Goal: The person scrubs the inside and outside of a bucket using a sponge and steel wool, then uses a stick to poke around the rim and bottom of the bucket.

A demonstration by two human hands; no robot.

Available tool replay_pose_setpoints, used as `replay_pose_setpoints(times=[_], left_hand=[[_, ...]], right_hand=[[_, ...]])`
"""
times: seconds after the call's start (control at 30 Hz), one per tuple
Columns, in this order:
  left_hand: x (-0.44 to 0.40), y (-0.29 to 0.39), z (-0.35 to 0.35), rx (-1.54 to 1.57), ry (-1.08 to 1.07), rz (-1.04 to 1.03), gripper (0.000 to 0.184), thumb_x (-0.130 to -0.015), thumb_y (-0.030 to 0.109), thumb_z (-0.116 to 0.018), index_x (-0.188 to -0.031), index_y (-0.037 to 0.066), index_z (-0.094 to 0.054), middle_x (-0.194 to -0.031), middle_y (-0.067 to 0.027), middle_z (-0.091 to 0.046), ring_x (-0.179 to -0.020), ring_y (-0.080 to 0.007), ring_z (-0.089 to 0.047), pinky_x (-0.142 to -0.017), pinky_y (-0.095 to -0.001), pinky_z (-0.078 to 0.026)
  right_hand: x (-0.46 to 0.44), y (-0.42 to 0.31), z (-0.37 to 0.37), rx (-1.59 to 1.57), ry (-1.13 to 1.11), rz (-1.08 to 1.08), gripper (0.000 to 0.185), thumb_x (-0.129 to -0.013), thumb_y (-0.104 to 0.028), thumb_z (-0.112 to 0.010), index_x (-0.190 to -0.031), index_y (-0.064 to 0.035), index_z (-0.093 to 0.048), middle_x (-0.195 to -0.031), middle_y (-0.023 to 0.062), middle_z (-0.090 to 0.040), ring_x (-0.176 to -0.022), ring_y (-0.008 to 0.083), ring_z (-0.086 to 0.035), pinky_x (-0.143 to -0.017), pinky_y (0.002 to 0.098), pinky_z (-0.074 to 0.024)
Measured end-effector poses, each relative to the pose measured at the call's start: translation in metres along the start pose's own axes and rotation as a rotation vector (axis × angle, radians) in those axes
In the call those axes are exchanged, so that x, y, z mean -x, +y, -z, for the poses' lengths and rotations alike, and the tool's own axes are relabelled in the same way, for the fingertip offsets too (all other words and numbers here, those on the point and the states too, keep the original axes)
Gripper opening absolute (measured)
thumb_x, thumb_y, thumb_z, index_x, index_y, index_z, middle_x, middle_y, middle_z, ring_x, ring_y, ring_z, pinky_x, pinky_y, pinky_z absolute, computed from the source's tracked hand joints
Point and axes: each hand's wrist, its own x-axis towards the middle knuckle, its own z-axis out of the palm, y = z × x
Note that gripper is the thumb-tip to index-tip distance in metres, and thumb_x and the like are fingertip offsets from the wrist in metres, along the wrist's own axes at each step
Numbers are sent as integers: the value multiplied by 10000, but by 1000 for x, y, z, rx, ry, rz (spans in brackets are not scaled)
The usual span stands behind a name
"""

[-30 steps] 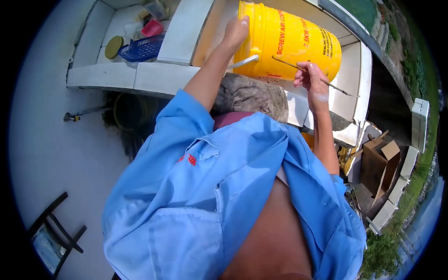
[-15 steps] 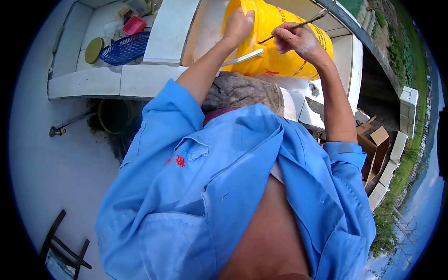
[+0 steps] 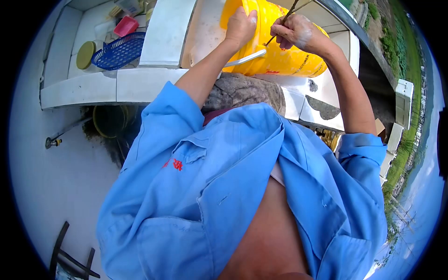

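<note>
Bucket and fingers meet at the top of our view: it lies on its side, yellow and ribbed, directly beneath both sets of fingers. We see the left hand grasping it near its rim, the fingers bent over the edge and partly hidden from us. The right hand pinches a thin brown stick between thumb and fingers; its lower tip ends at the ribbed band, down and to the left of them, though we cannot tell whether it touches. Just below the left fingers we find the white handle, and farther below them a grey-brown cloth between the bucket and the blue shirt. The white-tiled table spreads around the bucket. In its other compartment, well to the left of the left fingers, we make out a blue basket, a gold-lidded jar just beside it, and a pink container.
</note>
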Motion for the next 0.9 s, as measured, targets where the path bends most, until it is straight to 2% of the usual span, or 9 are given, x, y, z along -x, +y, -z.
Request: replay_pose_setpoints(times=[0.1,0.2,0.23,0.37,0.43,0.47,0.53,0.63,0.9], left_hand=[[2,3,3,36,-4,4,350,-870,300,-488,-929,-41,-542,-898,-272,-606,-838,-412,-590,-780,-461,-456],[0,-1,1,18,-15,-10,341,-870,296,-493,-928,-36,-544,-888,-264,-610,-825,-409,-593,-771,-458,-460],[-1,-2,0,-14,-20,-16,337,-871,296,-496,-926,-33,-546,-882,-258,-613,-817,-405,-596,-766,-455,-462],[5,5,4,18,-7,7,335,-867,300,-502,-917,-28,-551,-873,-253,-615,-799,-407,-595,-752,-455,-465],[8,5,4,47,-12,-8,354,-866,320,-506,-921,-26,-554,-866,-257,-615,-799,-398,-597,-753,-447,-466],[9,-1,-1,45,-16,-8,354,-866,320,-506,-921,-26,-554,-866,-257,-615,-799,-398,-597,-753,-447,-466],[11,-16,-17,748,-45,11,182,-857,121,-516,-997,20,-574,-911,-87,-584,-901,-197,-532,-776,-326,-451],[15,-4,1,568,-185,81,203,-907,161,-475,-999,-7,-543,-882,-63,-564,-836,-156,-522,-741,-317,-456],[9,-6,0,496,-168,21,192,-909,171,-473,-944,-2,-548,-852,-62,-560,-778,-160,-522,-688,-323,-462]], right_hand=[[6,-5,-2,90,33,-9,352,-908,-275,-522,-855,58,-621,-703,94,-634,-604,144,-639,-593,250,-534],[7,-1,-24,-112,180,110,402,-884,-289,-487,-748,64,-624,-663,128,-637,-569,170,-634,-582,265,-521],[12,-2,-32,-142,121,90,412,-889,-281,-470,-745,72,-626,-665,132,-636,-571,177,-634,-581,275,-518],[16,-3,-33,-45,38,70,391,-885,-282,-471,-802,61,-640,-684,125,-638,-604,176,-635,-611,271,-524],[21,-2,-18,-217,259,76,394,-879,-288,-482,-817,70,-634,-689,123,-636,-619,179,-637,-637,270,-525],[24,-6,-7,-113,247,60,364,-916,-307,-508,-870,32,-635,-749,83,-642,-647,150,-640,-663,248,-534],[20,3,-11,-120,227,32,362,-917,-302,-505,-875,34,-634,-751,85,-644,-648,150,-641,-660,249,-533],[18,11,-30,-78,238,84,356,-917,-271,-491,-883,56,-628,-729,100,-646,-635,146,-638,-640,247,-524],[21,5,-17,87,183,-57,361,-917,-268,-483,-848,50,-639,-722,101,-646,-608,154,-637,-626,252,-528]])
